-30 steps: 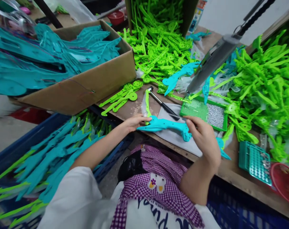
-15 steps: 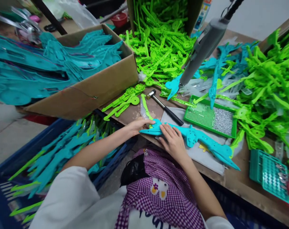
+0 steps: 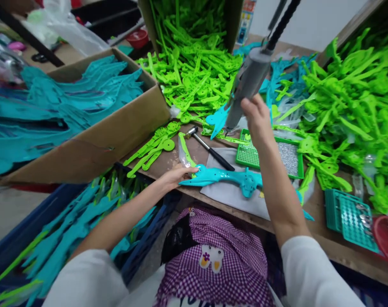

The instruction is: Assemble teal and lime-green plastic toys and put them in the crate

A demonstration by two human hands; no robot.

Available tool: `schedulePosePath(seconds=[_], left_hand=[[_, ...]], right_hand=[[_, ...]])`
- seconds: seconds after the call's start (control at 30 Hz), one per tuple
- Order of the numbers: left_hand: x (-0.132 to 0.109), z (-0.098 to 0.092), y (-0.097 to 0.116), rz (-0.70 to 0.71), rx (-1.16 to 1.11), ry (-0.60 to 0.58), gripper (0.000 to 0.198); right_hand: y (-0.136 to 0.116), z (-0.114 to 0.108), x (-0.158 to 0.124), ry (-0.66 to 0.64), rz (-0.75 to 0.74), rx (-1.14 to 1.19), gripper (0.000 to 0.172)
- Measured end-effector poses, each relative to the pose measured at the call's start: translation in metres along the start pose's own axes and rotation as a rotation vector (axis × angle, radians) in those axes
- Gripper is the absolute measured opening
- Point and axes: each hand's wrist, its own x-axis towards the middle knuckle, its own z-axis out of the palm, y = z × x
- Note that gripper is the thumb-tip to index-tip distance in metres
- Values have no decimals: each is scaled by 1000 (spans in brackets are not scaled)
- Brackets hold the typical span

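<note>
A long blue plastic part (image 3: 226, 175) lies across the cloth at the table's front edge, partly covered by my right forearm. My left hand (image 3: 178, 175) grips its left end, thumb on top. A bright green plastic strip (image 3: 187, 151) in clear film pokes out just behind that hand. Over the table hangs a grey electric screwdriver (image 3: 245, 85), its bit pointing down. The fingers of my right hand (image 3: 258, 115) are curled round the screwdriver's right side. A hammer (image 3: 209, 149) with a black handle rests behind the blue part.
A green tray (image 3: 290, 160) of small metal screws sits behind my right forearm. Green parts (image 3: 194, 76) are heaped at the back, more at right. A cardboard box (image 3: 94, 132) of blue parts stands left, above a blue crate (image 3: 62, 204). Teal baskets (image 3: 350, 219) and a red bowl (image 3: 387, 236) are at right.
My right hand has left the blue part and gone up and to the right onto the screwdriver. My left hand still holds the part's left end. The whole view has shifted.
</note>
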Motion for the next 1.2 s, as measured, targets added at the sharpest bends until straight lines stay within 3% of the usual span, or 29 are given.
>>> schedulePosePath(seconds=[0.1,0.23,0.4,0.77,1.2], left_hand=[[-1,0,1,-7,1,17,34],[-3,2,3,-6,13,40,37],[-5,3,4,-7,18,37,36],[-3,2,4,-18,53,60,36],[-3,2,2,-16,43,54,45]], right_hand=[[4,-6,3,-23,79,92,42],[20,-25,-17,117,167,144,39],[52,-39,-19,252,278,145,42],[76,-45,-41,435,231,213,44],[83,-42,-41,445,187,344,40]])
